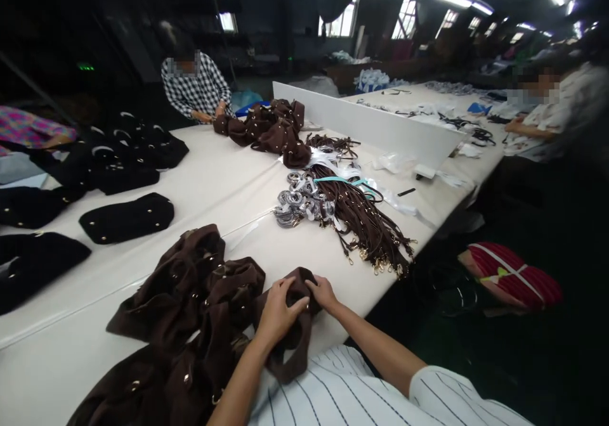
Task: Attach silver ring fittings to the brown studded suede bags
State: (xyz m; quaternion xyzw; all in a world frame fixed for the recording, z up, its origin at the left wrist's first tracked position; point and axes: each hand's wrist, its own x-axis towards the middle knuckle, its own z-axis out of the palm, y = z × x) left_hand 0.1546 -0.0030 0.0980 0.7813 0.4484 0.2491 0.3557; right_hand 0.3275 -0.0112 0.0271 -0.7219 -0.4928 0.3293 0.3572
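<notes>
Close to my body at the table's front edge, a brown fabric bag (295,356) with a wide loop handle is between my hands. My left hand (280,310) grips its upper part, thumb stretched toward the opening. From the other side, my right hand (323,291) pinches the bag's edge, its fingertips partly hidden by the cloth. A heap of similar brown bags (166,309) with small gold metal fittings lies just to the left. Beyond my hands rests a bundle of thin brown straps (361,213) with gold clasps, beside a cluster of silvery rings (299,201).
Several black bags (127,217) lie on the white table (214,185) at left. More brown bags (280,131) are piled before a person in a checked shirt (197,87). A low white board (361,122) divides the table. A red bundle (518,277) sits below, at right.
</notes>
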